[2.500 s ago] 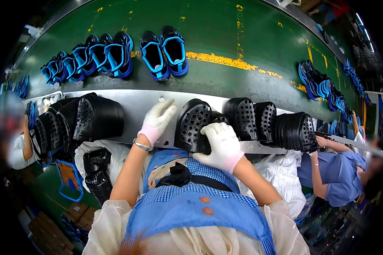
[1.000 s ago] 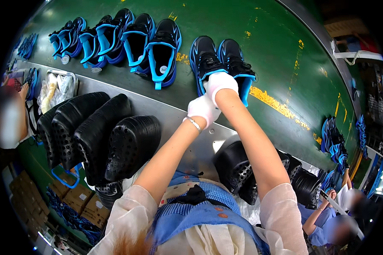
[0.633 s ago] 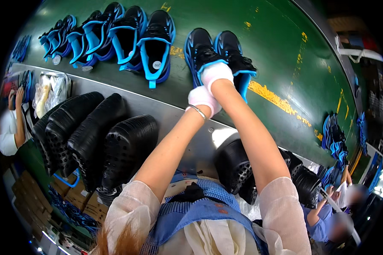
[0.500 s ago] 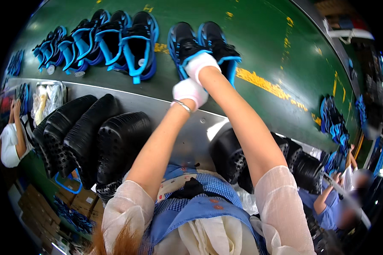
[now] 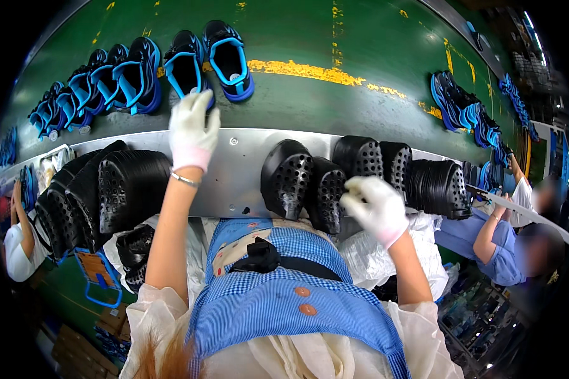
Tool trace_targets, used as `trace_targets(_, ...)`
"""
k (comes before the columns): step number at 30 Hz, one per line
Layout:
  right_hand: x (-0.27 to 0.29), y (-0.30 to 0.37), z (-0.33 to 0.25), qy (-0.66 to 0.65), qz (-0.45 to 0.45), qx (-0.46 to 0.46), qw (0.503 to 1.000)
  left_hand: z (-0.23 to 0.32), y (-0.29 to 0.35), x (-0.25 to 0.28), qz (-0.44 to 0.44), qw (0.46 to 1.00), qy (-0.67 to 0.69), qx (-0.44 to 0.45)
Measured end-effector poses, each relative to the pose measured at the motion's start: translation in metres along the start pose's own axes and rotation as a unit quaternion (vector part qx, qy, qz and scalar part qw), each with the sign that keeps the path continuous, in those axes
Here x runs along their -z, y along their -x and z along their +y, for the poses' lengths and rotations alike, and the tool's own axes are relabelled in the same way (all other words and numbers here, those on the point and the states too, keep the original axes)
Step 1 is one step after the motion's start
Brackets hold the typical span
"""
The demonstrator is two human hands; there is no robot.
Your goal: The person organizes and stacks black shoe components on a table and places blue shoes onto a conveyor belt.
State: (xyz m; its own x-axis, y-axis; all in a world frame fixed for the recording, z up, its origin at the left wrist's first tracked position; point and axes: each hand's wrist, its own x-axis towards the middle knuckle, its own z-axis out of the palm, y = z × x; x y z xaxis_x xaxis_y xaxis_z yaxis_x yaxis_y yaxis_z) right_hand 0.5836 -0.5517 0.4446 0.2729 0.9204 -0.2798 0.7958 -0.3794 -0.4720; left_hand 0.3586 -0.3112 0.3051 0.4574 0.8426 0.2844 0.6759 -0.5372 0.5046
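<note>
My left hand, in a white glove with a pink cuff, reaches forward with its fingers extended. Its fingertips overlap the heel of a black-and-blue sneaker; whether they touch it cannot be told. Beside that shoe sits its mate, blue-lined and open at the top. My right hand, gloved too and slightly blurred, is open with loosely bent fingers. It is just right of a black shoe-shaped form with a holed underside. Another such form leans next to that one.
More sneakers line the green belt at left; others stand at right. Stacked black forms flank me on the metal ledge, at left and right. White plastic bags hang below. Co-workers sit at both sides.
My hands have parted from the sneaker pair. The right one has come back toward me to the black forms, while the left has shifted left. Sneakers on the near belt have moved left.
</note>
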Motion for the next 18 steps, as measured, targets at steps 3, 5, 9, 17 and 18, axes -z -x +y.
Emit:
trace_targets(3,-0.016,0.037,0.012,0.059,-0.045,0.043,0.996,0.040,0.027,0.000,-0.051,0.996,0.066,0.012)
trace_targets(5,-0.028,0.047,0.020,0.072,-0.054,0.055,0.994,0.059,0.043,-0.005,-0.084,0.991,0.096,0.031)
trace_targets(9,-0.039,0.053,0.026,0.086,-0.049,0.063,0.993,0.094,0.063,-0.002,-0.148,0.980,0.131,0.030)
trace_targets(17,-0.045,0.053,0.041,0.068,-0.026,0.078,0.994,0.110,0.082,0.006,-0.204,0.967,0.145,0.055)
trace_targets(18,-0.045,0.052,0.042,0.068,-0.026,0.078,0.994,0.111,0.084,0.005,-0.201,0.966,0.151,0.055)
